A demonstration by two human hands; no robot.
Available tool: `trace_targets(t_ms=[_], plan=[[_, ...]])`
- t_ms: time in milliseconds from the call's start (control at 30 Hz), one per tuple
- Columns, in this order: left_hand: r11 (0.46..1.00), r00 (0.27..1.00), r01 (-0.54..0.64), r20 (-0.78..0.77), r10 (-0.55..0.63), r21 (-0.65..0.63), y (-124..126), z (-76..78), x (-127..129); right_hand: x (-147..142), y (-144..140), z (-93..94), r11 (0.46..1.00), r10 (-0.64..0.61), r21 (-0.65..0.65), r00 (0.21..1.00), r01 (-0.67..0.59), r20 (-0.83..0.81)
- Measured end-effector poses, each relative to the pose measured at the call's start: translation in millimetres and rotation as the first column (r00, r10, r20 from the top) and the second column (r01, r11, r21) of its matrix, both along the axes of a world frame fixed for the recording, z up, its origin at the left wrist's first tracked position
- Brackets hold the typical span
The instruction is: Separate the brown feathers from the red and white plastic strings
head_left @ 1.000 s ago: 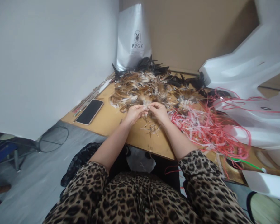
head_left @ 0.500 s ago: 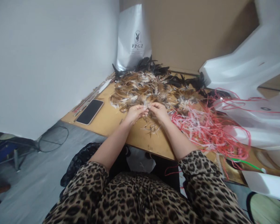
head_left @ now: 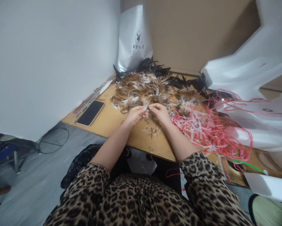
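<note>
Both of my hands meet over the near side of a heap of brown and white feathers [head_left: 141, 86] on the wooden table. My left hand [head_left: 136, 115] is closed in a pinch, and a pale tuft of feathers [head_left: 146, 103] rises from its fingertips. Just to the right, my right hand [head_left: 160, 111] pinches thumb to forefinger; what lies between those fingertips is too small to make out. Loose feather scraps [head_left: 153, 128] lie on the table below my hands. Black feathers [head_left: 150, 64] border the heap at the back.
A phone [head_left: 90, 113] lies on the table [head_left: 117, 128] at left. Tangled red and pink strings [head_left: 209, 131] spread right of my hands, near white moulded pieces [head_left: 249, 72]. A silver bag [head_left: 135, 34] stands behind; a black plastic bag [head_left: 82, 163] is below the table edge.
My fingertips have drawn slightly apart, leaving a small gap between the two hands. Everything else on the table looks the same.
</note>
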State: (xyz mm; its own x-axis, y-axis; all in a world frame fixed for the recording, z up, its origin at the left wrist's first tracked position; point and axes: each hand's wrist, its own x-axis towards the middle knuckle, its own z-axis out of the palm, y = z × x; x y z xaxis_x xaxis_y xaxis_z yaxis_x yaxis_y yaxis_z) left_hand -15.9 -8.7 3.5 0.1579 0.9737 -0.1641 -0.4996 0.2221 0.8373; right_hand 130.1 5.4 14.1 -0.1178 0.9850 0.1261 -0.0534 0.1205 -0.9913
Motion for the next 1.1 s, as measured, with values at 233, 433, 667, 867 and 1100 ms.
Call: trace_targets(t_ms=[233, 433, 667, 867, 1100], plan=[[0.996, 0.993, -0.093, 0.076, 0.092, 0.01, 5, -1.4, -5, 2, -5, 7.3, 0.999, 0.035, 0.005, 0.995, -0.036, 0.097], [0.993, 0.987, -0.113, 0.121, 0.109, 0.02, 4, 1.2, -4, -2, -13, 13.1, 0.981, 0.183, -0.095, 0.971, -0.17, 0.157], [0.993, 0.992, -0.114, 0.053, 0.113, 0.016, 3, 0.6, -2, -1, -6, 8.3, 0.989, 0.073, -0.124, 0.997, -0.075, -0.02], [0.993, 0.992, -0.116, 0.042, 0.115, 0.023, 2, 1.5, -3, 4, -2, 8.1, 0.995, 0.03, -0.097, 0.996, -0.038, -0.079], [0.989, 0.99, -0.138, 0.017, 0.137, 0.062, 1, 5.8, -5, 19, -1, 16.3, 0.978, 0.206, -0.047, 0.975, -0.203, 0.088]])
